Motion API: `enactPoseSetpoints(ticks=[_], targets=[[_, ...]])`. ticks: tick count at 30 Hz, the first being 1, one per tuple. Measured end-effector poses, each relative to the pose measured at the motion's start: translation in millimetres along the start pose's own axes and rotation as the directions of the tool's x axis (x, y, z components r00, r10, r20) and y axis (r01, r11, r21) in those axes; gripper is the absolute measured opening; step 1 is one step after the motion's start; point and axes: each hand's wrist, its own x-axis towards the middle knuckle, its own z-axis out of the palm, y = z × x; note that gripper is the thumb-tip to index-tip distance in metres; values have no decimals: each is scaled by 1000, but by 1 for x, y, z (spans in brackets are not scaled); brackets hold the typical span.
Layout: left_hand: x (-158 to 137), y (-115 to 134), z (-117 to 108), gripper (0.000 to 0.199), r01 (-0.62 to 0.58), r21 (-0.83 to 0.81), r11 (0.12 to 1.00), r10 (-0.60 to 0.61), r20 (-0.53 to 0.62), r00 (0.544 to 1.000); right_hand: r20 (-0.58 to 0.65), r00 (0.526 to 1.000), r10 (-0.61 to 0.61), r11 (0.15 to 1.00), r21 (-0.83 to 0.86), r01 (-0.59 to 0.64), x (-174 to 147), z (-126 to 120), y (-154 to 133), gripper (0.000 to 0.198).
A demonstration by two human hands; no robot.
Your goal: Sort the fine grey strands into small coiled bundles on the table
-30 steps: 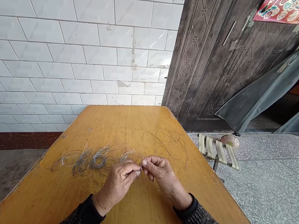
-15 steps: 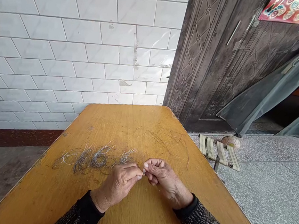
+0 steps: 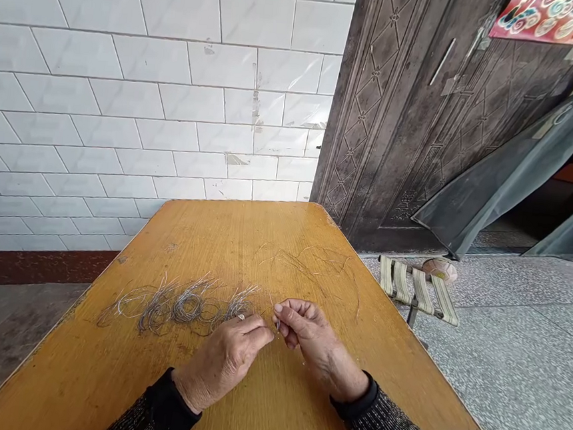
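Observation:
Above the table, my right hand (image 3: 316, 343) pinches a thin wire (image 3: 278, 323) between thumb and forefinger. A fine strand of it sticks up past the fingertips. Just left of it, my left hand (image 3: 230, 350) is closed, back of the hand up, its fingertips near the same wire. Whatever lies between those fingertips is too small to make out. Behind the left hand, several loose coils of thin grey wire (image 3: 187, 305) lie in a row, their pale ends pointing away from me. Thin copper-coloured strands (image 3: 322, 272) are scattered farther back on the right.
The yellow-brown wooden table (image 3: 225, 230) has its far edge near a white tiled wall (image 3: 154, 63). On the right stand a dark carved door (image 3: 400, 118) with a hanging grey curtain (image 3: 511, 174) and a folding stool (image 3: 418, 290) with striped straps. A ball-like object (image 3: 439, 268) is behind the stool.
My left fingertips have drawn slightly away and turned down from the right hand's fingertips. My right hand has kept its pinch almost in place. The view has shifted slightly.

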Motion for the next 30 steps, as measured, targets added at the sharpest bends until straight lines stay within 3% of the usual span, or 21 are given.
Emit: enactPoseSetpoints(ticks=[6,9,15,21,23,25,27,28,30], targets=[[0,4,-4,24,-12,69,998,6,84,996,-89,988,-125,951,-294,94,1,3,1,37],[1,7,-6,26,-18,76,997,10,103,995,-119,981,-155,930,-352,104,1,4,1,34],[3,9,-7,19,-109,145,983,90,135,987,-104,994,-17,985,-174,-2,-1,6,1,27],[3,11,-7,22,-161,219,962,146,84,986,-88,996,28,997,-71,-35,-4,9,-1,26],[4,11,-6,23,-128,142,982,119,70,990,-87,996,20,998,-54,-25,-5,9,-2,27],[5,11,-5,23,-25,-65,998,27,25,999,-74,997,-5,999,-46,2,-4,7,-2,32],[6,9,-3,19,142,-384,912,-160,-14,987,-83,996,-38,998,-45,35,-1,3,-3,37],[6,8,-2,17,219,-562,798,-271,-10,962,-102,993,-54,998,-48,49,0,1,-3,40],[6,5,1,12,293,-861,416,-461,78,884,-145,987,-75,996,-64,66,2,-1,-3,44]])
